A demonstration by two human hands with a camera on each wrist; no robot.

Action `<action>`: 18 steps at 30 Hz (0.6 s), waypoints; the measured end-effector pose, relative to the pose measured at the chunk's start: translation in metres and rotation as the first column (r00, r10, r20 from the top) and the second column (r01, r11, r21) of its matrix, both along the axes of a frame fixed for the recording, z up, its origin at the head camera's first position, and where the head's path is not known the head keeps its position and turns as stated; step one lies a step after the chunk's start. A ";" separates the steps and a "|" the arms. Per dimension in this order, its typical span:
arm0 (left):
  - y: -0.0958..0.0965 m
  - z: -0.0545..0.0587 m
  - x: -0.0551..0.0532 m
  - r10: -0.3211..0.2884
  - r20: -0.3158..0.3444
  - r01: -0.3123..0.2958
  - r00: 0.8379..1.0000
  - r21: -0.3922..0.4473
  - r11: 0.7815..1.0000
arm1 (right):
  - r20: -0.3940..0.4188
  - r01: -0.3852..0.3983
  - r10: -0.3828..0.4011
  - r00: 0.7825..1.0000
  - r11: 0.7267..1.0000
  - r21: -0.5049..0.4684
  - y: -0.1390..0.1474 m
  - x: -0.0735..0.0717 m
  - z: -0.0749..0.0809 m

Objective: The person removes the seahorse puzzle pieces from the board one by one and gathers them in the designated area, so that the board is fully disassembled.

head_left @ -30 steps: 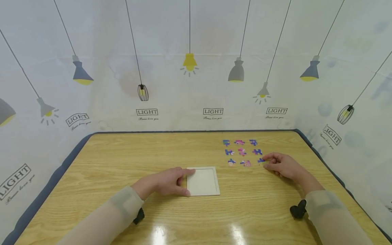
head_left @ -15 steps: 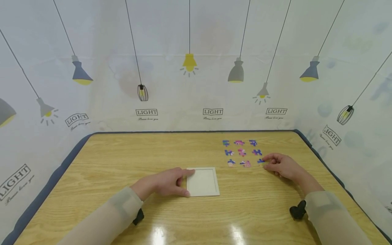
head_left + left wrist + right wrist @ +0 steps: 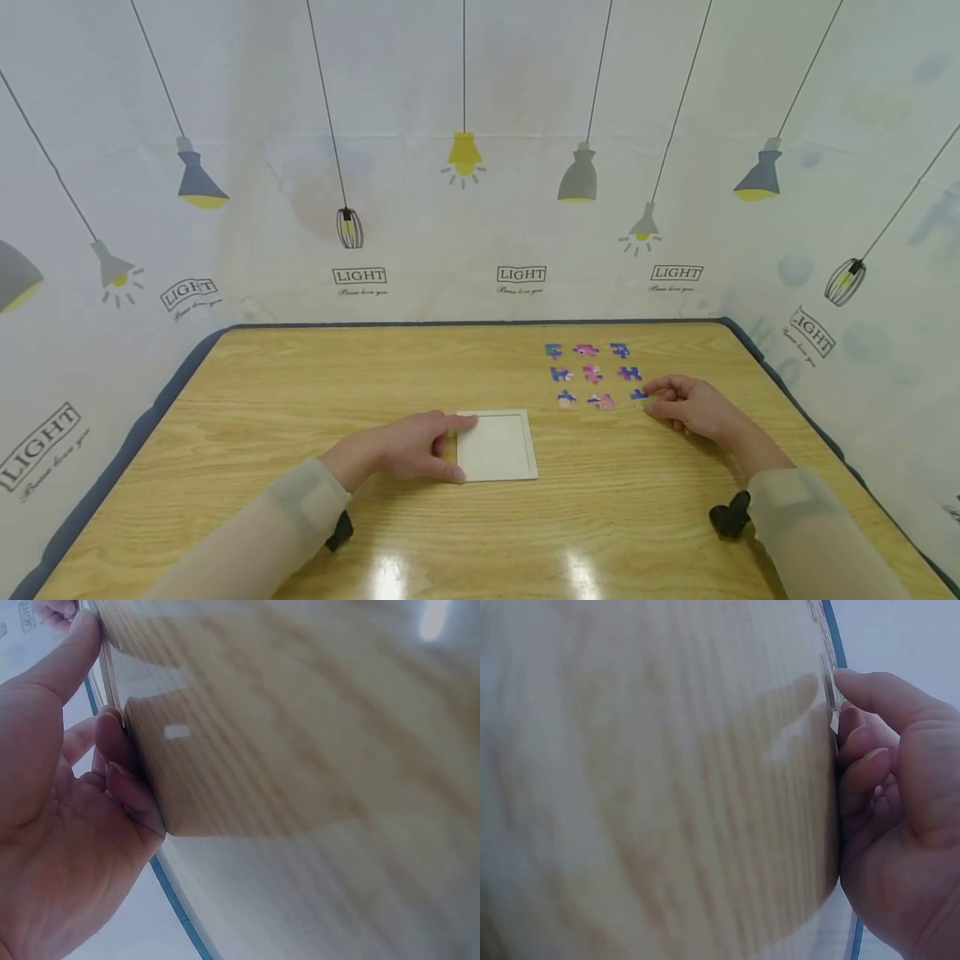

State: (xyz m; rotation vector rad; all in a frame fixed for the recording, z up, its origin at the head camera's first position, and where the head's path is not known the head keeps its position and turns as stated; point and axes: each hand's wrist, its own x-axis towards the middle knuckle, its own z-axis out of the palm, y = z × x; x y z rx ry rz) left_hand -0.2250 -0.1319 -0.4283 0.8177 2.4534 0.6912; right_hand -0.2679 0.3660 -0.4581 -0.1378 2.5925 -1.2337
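A shallow white square tray (image 3: 497, 448) with a raised rim lies flat on the table. My left hand (image 3: 415, 446) is at its left side, the straight index finger resting on the upper left rim and the thumb against the lower left corner. The other fingers of that hand are curled below the palm in the left wrist view. At the right, my right hand (image 3: 693, 406) has thumb and index finger at the edges of a blue jigsaw piece (image 3: 638, 395), which lies on the table. The right wrist view shows that piece only edge-on, so the contact is partly hidden.
Several more blue and pink jigsaw pieces (image 3: 592, 372) lie apart in three rows, left of and beyond the right hand. The wooden table (image 3: 337, 358) has a dark blue edging (image 3: 480, 322). A printed cloth wall (image 3: 420, 208) stands behind and on both sides.
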 end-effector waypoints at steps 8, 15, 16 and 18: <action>0.005 -0.001 -0.003 -0.032 -0.028 0.032 0.999 0.013 0.999 | 0.010 0.030 -0.030 1.000 0.999 -0.030 0.006 0.001 -0.001; 0.009 -0.002 -0.006 -0.041 -0.037 0.042 0.998 0.019 0.999 | 0.017 0.074 -0.073 0.997 0.996 -0.050 0.008 0.007 0.004; 0.009 -0.002 -0.006 -0.042 -0.035 0.042 0.999 0.021 0.999 | 0.012 0.078 -0.077 0.997 0.995 -0.055 0.008 0.008 0.005; 0.009 -0.004 -0.006 -0.045 -0.036 0.046 0.998 0.027 0.999 | 0.001 0.089 -0.089 0.996 0.994 -0.068 0.011 0.009 0.006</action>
